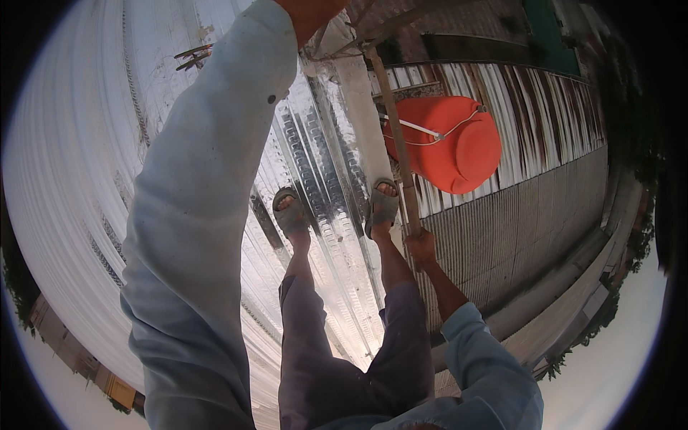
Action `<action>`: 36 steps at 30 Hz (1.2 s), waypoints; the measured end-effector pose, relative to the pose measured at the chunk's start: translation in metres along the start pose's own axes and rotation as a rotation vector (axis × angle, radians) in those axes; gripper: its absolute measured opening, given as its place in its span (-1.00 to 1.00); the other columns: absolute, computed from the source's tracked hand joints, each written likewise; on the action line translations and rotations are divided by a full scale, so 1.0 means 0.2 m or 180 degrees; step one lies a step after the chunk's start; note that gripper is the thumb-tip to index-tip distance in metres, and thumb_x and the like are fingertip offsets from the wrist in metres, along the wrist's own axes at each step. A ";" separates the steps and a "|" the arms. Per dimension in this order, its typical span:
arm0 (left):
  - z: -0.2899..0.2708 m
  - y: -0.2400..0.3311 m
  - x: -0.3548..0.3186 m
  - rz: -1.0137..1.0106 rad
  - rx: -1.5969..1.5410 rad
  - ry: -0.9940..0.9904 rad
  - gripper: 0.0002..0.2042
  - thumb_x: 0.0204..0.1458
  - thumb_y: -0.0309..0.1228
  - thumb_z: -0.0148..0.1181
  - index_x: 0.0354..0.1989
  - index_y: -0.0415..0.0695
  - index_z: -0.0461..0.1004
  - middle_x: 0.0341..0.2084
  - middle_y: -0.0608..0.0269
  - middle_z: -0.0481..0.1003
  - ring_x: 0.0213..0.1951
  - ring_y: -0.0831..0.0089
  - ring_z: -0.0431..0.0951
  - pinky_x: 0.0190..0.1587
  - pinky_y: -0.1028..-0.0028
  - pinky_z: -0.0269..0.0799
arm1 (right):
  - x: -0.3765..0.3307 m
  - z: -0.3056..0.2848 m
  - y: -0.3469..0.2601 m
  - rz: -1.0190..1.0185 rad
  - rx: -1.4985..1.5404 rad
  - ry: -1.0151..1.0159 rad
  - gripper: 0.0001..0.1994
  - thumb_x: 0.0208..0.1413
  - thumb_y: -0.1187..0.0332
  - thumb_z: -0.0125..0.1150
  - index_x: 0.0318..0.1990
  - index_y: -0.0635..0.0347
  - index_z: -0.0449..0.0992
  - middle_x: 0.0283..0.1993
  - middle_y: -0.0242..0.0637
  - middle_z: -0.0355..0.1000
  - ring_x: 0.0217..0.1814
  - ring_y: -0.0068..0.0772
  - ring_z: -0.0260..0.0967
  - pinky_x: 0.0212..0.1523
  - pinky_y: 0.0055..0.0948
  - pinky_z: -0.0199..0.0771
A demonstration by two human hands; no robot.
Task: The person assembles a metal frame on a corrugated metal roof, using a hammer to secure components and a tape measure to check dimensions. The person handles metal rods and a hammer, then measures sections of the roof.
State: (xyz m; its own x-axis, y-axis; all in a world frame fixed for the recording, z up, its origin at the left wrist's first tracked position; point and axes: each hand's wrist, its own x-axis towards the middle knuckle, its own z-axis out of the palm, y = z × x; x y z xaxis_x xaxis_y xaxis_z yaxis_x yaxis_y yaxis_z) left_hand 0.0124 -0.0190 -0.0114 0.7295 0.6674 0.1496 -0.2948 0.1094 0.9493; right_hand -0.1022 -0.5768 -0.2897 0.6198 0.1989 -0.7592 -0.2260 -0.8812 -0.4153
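Observation:
My right hand (421, 247) is closed around a brown pole (396, 122) that slants up past the right foot toward the top of the view. Far ahead, my left hand (312, 16) is at the upper edge of the picture, close to thin dark metal bars (358, 43). Its fingers are cut off by the frame, so its grip is hidden. The long light blue sleeve (193, 201) of the left arm covers much of the left side. A large red water tank (451, 143) sits just right of the pole, with a white pipe (412, 127) running to it.
I stand in sandals (290, 211) on a shiny corrugated metal roof (79, 165), right foot beside a concrete ledge (365, 122). Beyond the ledge lie rusty striped roofing (530, 107) and grey corrugated sheets (516, 201). Some thin brown scraps (193, 56) rest on the roof at upper left.

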 end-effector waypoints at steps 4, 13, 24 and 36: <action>-0.03 -0.04 0.03 0.1328 0.1588 0.0541 -0.44 0.29 0.16 -0.22 -0.63 0.01 0.21 -0.77 0.47 0.12 -0.69 0.58 0.07 -0.59 0.49 -0.01 | 0.00 0.02 0.01 -0.0095 0.0028 0.0007 -0.69 -0.20 0.36 0.28 -0.31 0.43 0.52 -0.52 -0.17 0.43 -0.45 -0.37 0.39 -0.37 -0.22 0.39; -0.02 -0.02 0.02 0.0026 0.0118 0.0185 -0.45 0.26 0.13 -0.13 -0.58 -0.09 0.33 -0.77 0.34 0.17 -0.67 0.49 0.20 -0.54 0.44 0.13 | 0.14 -0.09 0.02 -0.0521 -0.0084 0.0007 -0.82 -0.15 0.39 0.28 -0.42 0.32 0.48 -0.56 -0.31 0.40 -0.56 -0.48 0.33 -0.50 -0.30 0.37; -0.02 -0.01 -0.01 0.0913 0.2522 0.0184 -0.71 0.20 -0.44 0.09 0.09 -0.17 0.31 -0.50 -0.17 0.45 -0.43 -0.11 0.45 -0.32 0.08 0.36 | 0.12 -0.20 0.07 0.0811 0.0225 -0.0720 -0.79 -0.18 0.36 0.38 -0.46 0.37 0.58 -0.60 -0.23 0.46 -0.62 -0.40 0.40 -0.54 -0.23 0.41; -0.03 -0.05 -0.01 0.0984 0.2574 0.0328 -0.69 0.11 -0.51 0.11 0.04 -0.26 0.33 -0.41 -0.30 0.48 -0.28 -0.26 0.51 -0.27 -0.02 0.38 | -0.02 -0.20 -0.16 0.1181 -0.0050 -0.0819 -0.87 -0.09 0.51 0.26 -0.61 0.29 0.49 -0.67 -0.24 0.36 -0.74 -0.33 0.27 -0.70 -0.30 0.28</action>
State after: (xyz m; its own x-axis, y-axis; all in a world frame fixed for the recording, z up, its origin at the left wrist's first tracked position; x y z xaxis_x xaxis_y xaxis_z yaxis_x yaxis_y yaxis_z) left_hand 0.0109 -0.0170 -0.0226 0.6182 0.6483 0.4445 0.0866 -0.6182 0.7812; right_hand -0.0680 -0.5656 -0.2529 0.2916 -0.0334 -0.9560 -0.3848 -0.9190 -0.0853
